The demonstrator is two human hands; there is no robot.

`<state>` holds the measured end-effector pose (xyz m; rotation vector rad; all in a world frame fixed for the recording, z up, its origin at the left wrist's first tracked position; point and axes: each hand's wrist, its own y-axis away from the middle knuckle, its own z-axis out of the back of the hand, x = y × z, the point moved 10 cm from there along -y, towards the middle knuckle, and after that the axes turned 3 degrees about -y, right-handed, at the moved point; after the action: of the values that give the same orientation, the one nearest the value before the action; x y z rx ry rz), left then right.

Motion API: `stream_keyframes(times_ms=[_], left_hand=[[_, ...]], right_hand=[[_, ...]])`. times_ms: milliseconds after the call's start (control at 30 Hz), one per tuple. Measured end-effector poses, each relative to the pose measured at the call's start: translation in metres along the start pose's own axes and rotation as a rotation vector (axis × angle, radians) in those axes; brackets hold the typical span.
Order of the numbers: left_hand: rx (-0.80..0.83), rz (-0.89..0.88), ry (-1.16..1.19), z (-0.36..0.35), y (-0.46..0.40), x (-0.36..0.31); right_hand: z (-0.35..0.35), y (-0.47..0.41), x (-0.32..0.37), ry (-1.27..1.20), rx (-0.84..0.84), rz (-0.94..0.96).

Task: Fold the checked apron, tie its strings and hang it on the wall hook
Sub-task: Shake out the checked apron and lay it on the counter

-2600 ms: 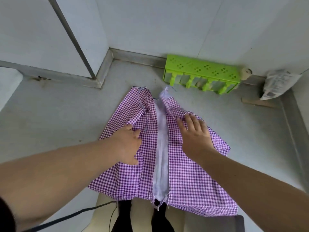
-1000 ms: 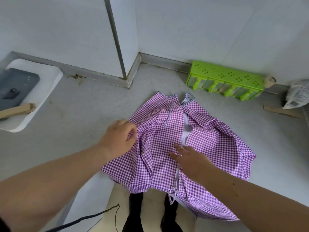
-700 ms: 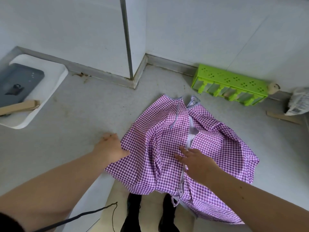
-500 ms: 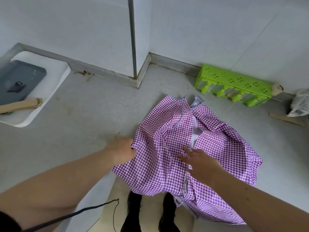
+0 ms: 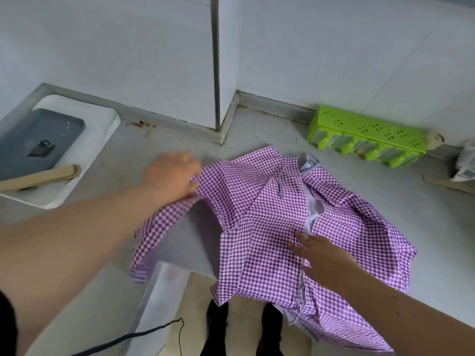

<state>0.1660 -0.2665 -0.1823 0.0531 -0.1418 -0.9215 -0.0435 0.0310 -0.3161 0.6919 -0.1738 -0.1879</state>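
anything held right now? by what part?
Left hand grips the checked apron at its left edge, lifting a strip. Right hand lies flat on it.

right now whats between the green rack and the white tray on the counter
In the head view, the checked apron and the left hand gripping its strap lie between the green rack and white tray.

text: none legible | bag point(image 5: 466, 165) label: too blurred to read

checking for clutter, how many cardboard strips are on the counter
2. One cardboard strip lies across the white tray at far left; the other lies at far right beside the plastic bag. More may be outside the view.
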Motion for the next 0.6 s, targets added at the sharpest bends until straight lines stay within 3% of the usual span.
stream_keyframes(times_ms=[67,133,233,333,433,533,600], left_hand=[[0.259,-0.125,0.017,-0.046,0.018,-0.030],[0.357,-0.083,0.110,-0.077,0.033,-0.033],[0.300,0.196,0.297,-0.088,0.045,-0.004],[0.247,0.461,0.236,-0.092,0.064,0.037],[0.488,0.690,0.272,-0.126,0.100,0.071],[0.672,0.640,0.242,-0.156,0.123,0.076],[0.655,0.484,0.248,-0.158,0.121,0.064]], right_hand=[[-0.001,-0.001,-0.001,-0.006,0.002,-0.006],[0.001,0.001,0.000,0.008,-0.004,-0.003],[0.003,0.002,0.003,0.020,-0.008,-0.004],[-0.001,0.001,-0.002,-0.009,-0.011,-0.018],[-0.005,-0.002,-0.003,0.017,-0.006,-0.003],[-0.006,-0.002,-0.005,0.010,-0.031,-0.006],[-0.004,-0.001,-0.002,0.005,-0.040,-0.005]])
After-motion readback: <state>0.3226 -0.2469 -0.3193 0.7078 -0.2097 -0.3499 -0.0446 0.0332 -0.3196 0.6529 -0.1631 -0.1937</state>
